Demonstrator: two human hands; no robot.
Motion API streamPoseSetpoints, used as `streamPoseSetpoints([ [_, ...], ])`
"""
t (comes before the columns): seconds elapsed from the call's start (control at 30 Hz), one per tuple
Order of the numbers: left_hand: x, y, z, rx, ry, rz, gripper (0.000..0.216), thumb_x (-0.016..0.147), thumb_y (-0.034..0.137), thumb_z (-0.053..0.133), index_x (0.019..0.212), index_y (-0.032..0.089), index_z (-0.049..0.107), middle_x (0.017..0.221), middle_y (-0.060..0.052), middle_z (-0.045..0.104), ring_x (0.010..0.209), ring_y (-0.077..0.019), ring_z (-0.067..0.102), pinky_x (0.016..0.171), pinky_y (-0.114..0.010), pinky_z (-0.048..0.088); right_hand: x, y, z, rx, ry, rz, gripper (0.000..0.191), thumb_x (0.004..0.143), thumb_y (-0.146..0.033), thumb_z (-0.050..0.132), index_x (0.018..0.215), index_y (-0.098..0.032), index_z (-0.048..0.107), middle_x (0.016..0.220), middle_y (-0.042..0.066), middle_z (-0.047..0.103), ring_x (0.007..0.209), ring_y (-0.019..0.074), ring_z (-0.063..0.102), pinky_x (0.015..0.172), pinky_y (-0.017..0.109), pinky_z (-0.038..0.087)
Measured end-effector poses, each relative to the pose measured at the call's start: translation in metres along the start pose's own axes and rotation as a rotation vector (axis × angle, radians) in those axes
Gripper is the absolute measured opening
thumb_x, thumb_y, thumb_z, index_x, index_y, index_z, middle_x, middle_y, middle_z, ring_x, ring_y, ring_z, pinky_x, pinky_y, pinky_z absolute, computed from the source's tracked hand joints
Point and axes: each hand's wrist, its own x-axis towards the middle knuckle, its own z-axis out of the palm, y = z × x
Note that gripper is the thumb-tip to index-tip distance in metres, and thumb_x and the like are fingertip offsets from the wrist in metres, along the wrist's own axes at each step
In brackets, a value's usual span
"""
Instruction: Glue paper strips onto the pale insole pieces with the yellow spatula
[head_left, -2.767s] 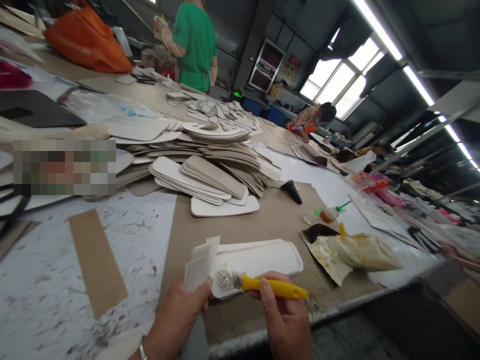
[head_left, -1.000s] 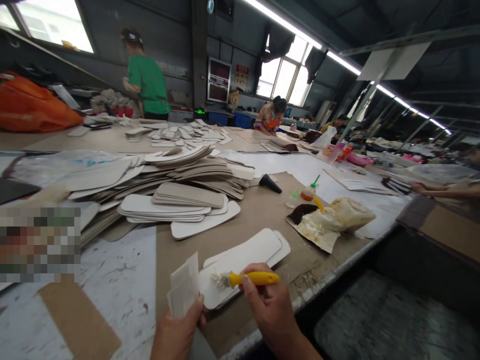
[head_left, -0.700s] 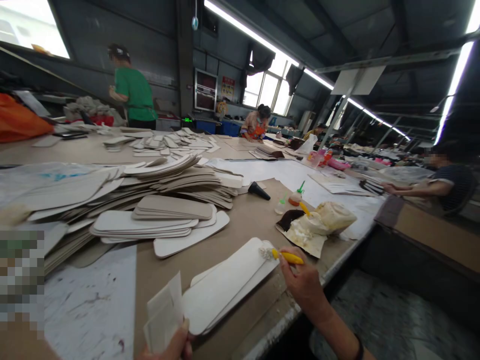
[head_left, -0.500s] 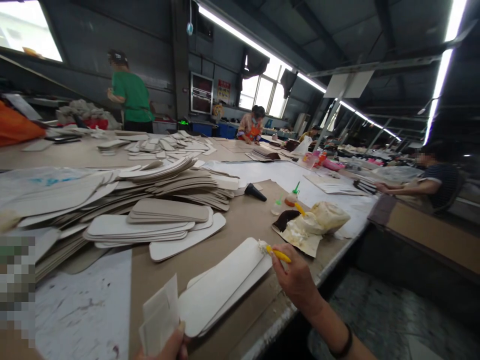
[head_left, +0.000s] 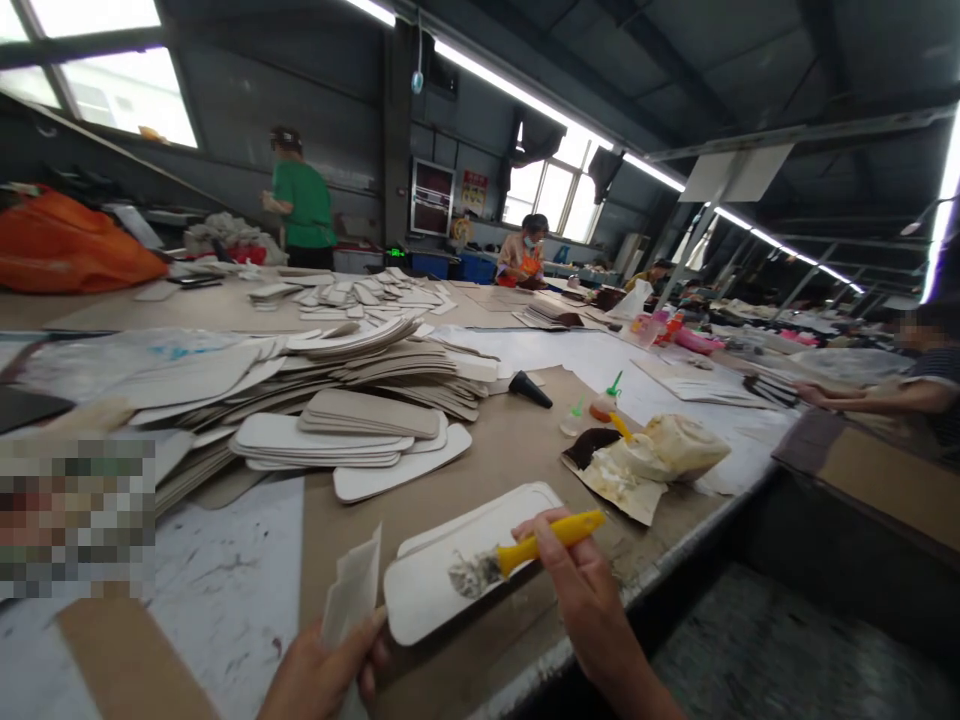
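Observation:
My right hand point(head_left: 589, 595) is closed around the yellow handle of a brush point(head_left: 551, 540). The brush's whitish bristles lie flat on a long white panel point(head_left: 420, 598) with rounded corners, near its left half. Under that panel, the edges of a few similar ones show. At the lower middle, my left hand point(head_left: 322, 665) grips several thin white pieces point(head_left: 354, 590), fanned and standing upright. Its thumb tip is close to the panel's near-left end; whether it touches is unclear. Beyond my right hand lies a crumpled pack point(head_left: 667, 450) smeared with cream-coloured paste.
Stacks of rounded panels point(head_left: 375, 440) cover the table's left side. A black cone-shaped piece point(head_left: 530, 390) and small green-tipped bottles point(head_left: 606, 402) stand farther back. The table's edge point(head_left: 652, 565) runs along the right. Co-workers point(head_left: 304, 205) are at surrounding tables.
My right hand has brought the brush from the panel's far end toward its near-left end. My left hand still holds the white pieces. The whole view has shifted leftward.

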Motion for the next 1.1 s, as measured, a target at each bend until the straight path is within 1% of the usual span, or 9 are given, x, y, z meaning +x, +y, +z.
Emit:
streamPoseSetpoints([
  [0.1,-0.007,0.011,-0.013,0.063,0.044,-0.005,0.045,0.064,0.062,0.053,0.046,0.020,0.058,0.041,-0.001,0.054,0.046,-0.0167,0.048,0.053,-0.026,0.036,0.007,0.000,-0.006,0.121,-0.019,0.073,0.035,0.082,-0.052,0.052,0.078,-0.018,0.057,0.082,0.005,0.060,0.083,0.0185,0.058,0.077,0.030,0.048],
  [0.2,-0.018,0.021,-0.016,-0.084,-0.013,-0.067,0.048,0.062,0.063,0.057,0.046,0.017,0.058,0.040,0.000,0.048,0.045,-0.0126,0.042,0.052,-0.024,0.033,0.005,-0.002,0.005,0.181,-0.117,0.165,0.038,0.081,-0.055,0.051,0.074,-0.018,0.052,0.065,0.000,0.055,0.062,0.0132,0.055,0.061,0.025,0.047],
  [0.33,-0.033,0.031,-0.001,-0.357,-0.235,-0.141,0.048,0.057,0.060,0.067,0.047,0.013,0.058,0.039,0.001,0.045,0.039,-0.0073,0.035,0.044,-0.021,0.025,-0.002,-0.001,0.035,0.084,-0.326,0.310,0.044,0.075,-0.062,0.055,0.079,-0.018,0.052,0.048,-0.009,0.037,0.039,0.0059,0.031,0.039,0.019,0.026],
  [0.47,-0.040,0.033,0.014,-0.500,-0.270,-0.149,0.043,0.054,0.054,0.074,0.052,0.013,0.059,0.042,0.001,0.048,0.038,-0.0058,0.035,0.043,-0.021,0.024,-0.008,0.002,0.062,0.120,-0.478,0.403,0.050,0.059,-0.060,0.069,0.078,-0.016,0.053,0.053,-0.008,0.039,0.045,0.0062,0.033,0.043,0.020,0.028],
  [0.6,-0.040,0.028,0.022,-0.390,-0.106,-0.057,0.041,0.053,0.053,0.073,0.058,0.015,0.059,0.044,0.003,0.049,0.042,-0.0090,0.040,0.045,-0.023,0.029,-0.011,0.002,0.073,0.106,-0.395,0.338,0.036,0.065,-0.048,0.067,0.070,-0.016,0.052,0.059,-0.004,0.045,0.055,0.0095,0.041,0.053,0.022,0.036],
  [0.77,-0.038,0.020,0.026,-0.280,0.048,0.030,0.042,0.055,0.048,0.071,0.080,0.016,0.062,0.065,-0.002,0.065,0.067,-0.0201,0.057,0.066,-0.029,0.043,-0.011,0.001,0.069,0.013,-0.326,0.355,0.023,0.072,-0.037,0.058,0.063,-0.019,0.047,0.047,-0.008,0.035,0.042,0.0077,0.031,0.041,0.021,0.028],
  [0.93,-0.042,0.015,0.024,-0.359,-0.069,-0.022,0.049,0.051,0.054,0.072,0.079,0.016,0.061,0.061,-0.002,0.062,0.061,-0.0186,0.055,0.059,-0.028,0.041,-0.006,-0.001,0.056,0.159,-0.217,0.461,0.034,0.066,-0.049,0.064,0.072,-0.017,0.052,0.051,-0.008,0.036,0.040,0.0054,0.028,0.037,0.018,0.023],
  [1.0,-0.046,0.012,0.022,-0.374,-0.143,-0.063,0.044,0.052,0.053,0.072,0.074,0.017,0.060,0.058,0.000,0.059,0.056,-0.0154,0.051,0.055,-0.026,0.038,-0.004,-0.002,0.047,0.183,-0.146,0.469,0.037,0.063,-0.050,0.067,0.075,-0.017,0.055,0.056,-0.006,0.042,0.044,0.0063,0.033,0.038,0.018,0.027],
  [1.1,-0.051,0.006,0.017,-0.300,-0.233,-0.100,0.038,0.052,0.051,0.071,0.064,0.017,0.059,0.051,0.002,0.051,0.049,-0.0109,0.042,0.048,-0.023,0.030,-0.002,-0.003,0.029,0.158,-0.164,0.444,0.040,0.063,-0.053,0.067,0.073,-0.015,0.059,0.066,0.000,0.052,0.051,0.0090,0.041,0.043,0.020,0.034],
])
